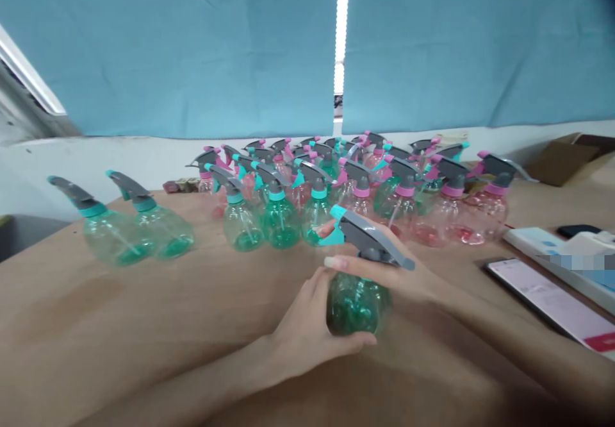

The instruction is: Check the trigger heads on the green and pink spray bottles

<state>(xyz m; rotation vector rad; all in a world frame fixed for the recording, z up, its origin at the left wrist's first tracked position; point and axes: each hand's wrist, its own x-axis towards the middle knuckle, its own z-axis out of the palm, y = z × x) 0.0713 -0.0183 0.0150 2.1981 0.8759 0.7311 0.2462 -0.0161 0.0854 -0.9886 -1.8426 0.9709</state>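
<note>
A green, rounded spray bottle (359, 305) with a grey and teal trigger head is held between my two hands, low in the middle of the view. My left hand (312, 324) wraps round the body, its thumb under the near side. Around the neck, just below the trigger head, close the fingers of my right hand (384, 270). Part of that hand is hidden behind the grey head. Behind stand several more spray bottles; the nearest are a green one (281, 222) and a pink one (430, 218).
Two green spray bottles (166, 231) stand apart at the left of the wooden table (158, 311). At the right lie a phone (542, 299) with a lit screen and a white box (533, 241). A cardboard box (562, 161) is at the back right, below a blue curtain (216, 49).
</note>
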